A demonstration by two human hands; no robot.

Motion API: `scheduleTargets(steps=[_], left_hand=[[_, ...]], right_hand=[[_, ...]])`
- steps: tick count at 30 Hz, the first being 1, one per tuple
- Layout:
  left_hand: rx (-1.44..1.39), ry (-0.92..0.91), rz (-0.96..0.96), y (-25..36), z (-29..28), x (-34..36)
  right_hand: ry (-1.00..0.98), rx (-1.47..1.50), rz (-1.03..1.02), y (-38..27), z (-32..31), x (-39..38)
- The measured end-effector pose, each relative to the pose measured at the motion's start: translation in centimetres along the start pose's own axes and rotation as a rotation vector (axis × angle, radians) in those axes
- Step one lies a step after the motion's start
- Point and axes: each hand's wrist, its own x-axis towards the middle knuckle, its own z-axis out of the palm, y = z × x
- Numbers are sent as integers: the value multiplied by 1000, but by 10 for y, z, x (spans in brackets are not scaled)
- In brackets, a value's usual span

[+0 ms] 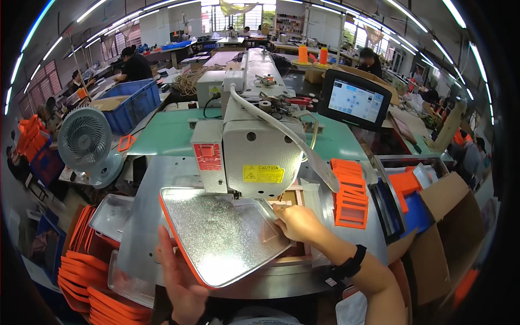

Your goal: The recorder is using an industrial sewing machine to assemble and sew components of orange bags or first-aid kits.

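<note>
A flat rectangular panel (227, 233) with a shiny silver face and an orange edge lies tilted at the front of a grey industrial sewing machine (262, 146). Its far edge reaches under the machine head. My right hand (299, 222) is closed at the panel's right edge, beside a pale frame (295, 197) on the machine bed; its fingertips are partly hidden. Beside the panel's lower left edge is my left hand (183, 284), with fingers stretched upward and apart. Whether it touches the edge is hard to tell.
Stacked orange pieces (111, 303) and silver panels (111, 216) stand at the left, below a fan (86, 141). Orange frames (350, 194) lie on the right of the bed. Beyond are an open cardboard box (449, 233) and a touchscreen (355, 100).
</note>
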Motion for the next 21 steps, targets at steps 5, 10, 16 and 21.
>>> scheduleTargets(steps=[5,10,16,21], left_hand=[[312,-50,64,-45,-10,-44],[69,348,-187,-57,-27,-56],[-61,607,-257,-7,-85,-42],[-348,822,-247,16,-141,-65]], right_hand=[[108,167,-85,-7,20,-3],[136,559,-249,-52,35,-6],[145,295,-350,-76,7,-26],[456,500,-532,-85,12,-18]])
